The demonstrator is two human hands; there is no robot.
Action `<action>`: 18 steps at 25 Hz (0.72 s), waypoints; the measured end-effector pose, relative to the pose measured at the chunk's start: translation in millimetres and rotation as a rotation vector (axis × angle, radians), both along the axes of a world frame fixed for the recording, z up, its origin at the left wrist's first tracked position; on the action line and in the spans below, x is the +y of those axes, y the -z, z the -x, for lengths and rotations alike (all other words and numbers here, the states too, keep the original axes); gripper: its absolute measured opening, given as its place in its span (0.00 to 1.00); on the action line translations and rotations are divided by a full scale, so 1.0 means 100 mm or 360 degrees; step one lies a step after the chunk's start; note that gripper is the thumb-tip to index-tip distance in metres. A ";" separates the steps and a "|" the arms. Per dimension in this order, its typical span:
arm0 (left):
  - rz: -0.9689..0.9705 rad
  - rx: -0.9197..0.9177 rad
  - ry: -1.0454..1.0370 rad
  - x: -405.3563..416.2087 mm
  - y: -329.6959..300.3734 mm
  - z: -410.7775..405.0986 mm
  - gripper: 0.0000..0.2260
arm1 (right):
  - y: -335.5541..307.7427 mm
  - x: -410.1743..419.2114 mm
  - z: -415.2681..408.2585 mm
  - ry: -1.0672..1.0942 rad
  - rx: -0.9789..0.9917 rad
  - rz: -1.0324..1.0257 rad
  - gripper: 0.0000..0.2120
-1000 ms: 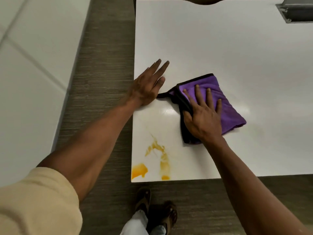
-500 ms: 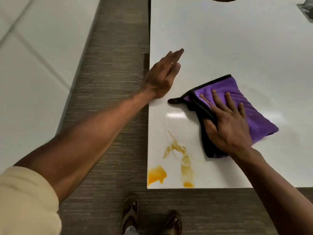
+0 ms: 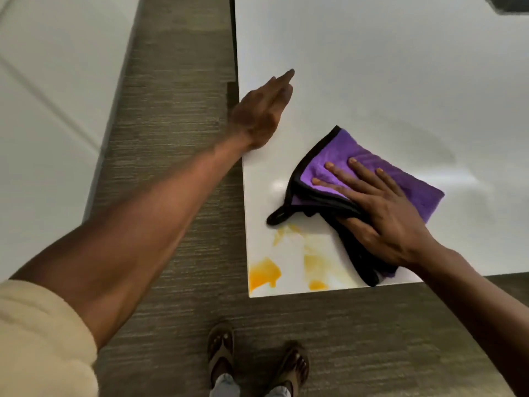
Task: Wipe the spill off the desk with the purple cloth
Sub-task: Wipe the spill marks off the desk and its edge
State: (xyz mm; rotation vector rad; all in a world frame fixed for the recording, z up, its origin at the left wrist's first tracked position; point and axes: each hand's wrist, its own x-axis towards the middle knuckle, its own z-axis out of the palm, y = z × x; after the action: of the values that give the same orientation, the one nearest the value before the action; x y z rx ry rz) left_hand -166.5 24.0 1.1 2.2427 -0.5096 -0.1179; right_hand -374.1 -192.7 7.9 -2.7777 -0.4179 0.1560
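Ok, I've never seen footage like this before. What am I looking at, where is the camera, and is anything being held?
There is no machine here: a person works with two bare hands, and the single camera sits on their head, looking forward and down, so the sandalled feet show at the bottom. The white desk has an orange spill smeared near its front left corner. The right hand lies flat on a folded purple cloth with black edging, pressing it down just beside the smear rather than gripping it. The left hand is open at the desk's left edge and holds nothing.
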 end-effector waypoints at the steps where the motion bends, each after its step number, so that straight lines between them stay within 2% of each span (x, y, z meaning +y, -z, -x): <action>1: 0.0069 0.0042 -0.0040 0.00 -0.01 -0.01 0.25 | -0.01 0.06 -0.09 0.0159 -0.0017 0.0006 0.28; 3: 0.0135 0.0090 -0.0054 0.01 -0.02 -0.03 0.27 | -0.03 0.32 -0.32 0.0271 -0.0032 0.0015 0.30; 5: 0.0129 0.0099 -0.0035 0.01 -0.01 -0.05 0.28 | -0.04 0.57 -0.45 0.0142 -0.0020 0.0045 0.31; 8: -0.0084 0.0032 0.0033 0.01 0.00 -0.04 0.29 | -0.01 0.67 -0.25 -0.0229 0.0024 0.0019 0.30; 11: -0.0338 -0.0154 0.0292 -0.01 0.01 0.05 0.27 | -0.01 0.34 0.30 -0.0434 0.0052 -0.0092 0.29; 13: -0.0319 -0.0273 0.0380 0.01 0.04 0.06 0.24 | -0.07 0.06 0.42 -0.0358 0.0081 -0.0222 0.27; 15: -0.0229 -0.0332 0.0393 0.01 0.06 0.04 0.23 | -0.12 -0.05 0.32 -0.0081 0.0145 -0.0304 0.25; 18: -0.0205 -0.0322 0.0335 0.00 0.06 0.04 0.23 | -0.12 0.23 0.10 0.0207 0.0064 -0.0204 0.25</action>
State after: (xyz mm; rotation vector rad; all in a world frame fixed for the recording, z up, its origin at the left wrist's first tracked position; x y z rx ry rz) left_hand -170.0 23.6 -5.2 2.3337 -0.8695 -0.0320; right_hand -384.0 -170.0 20.1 -2.6606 -0.2281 0.1482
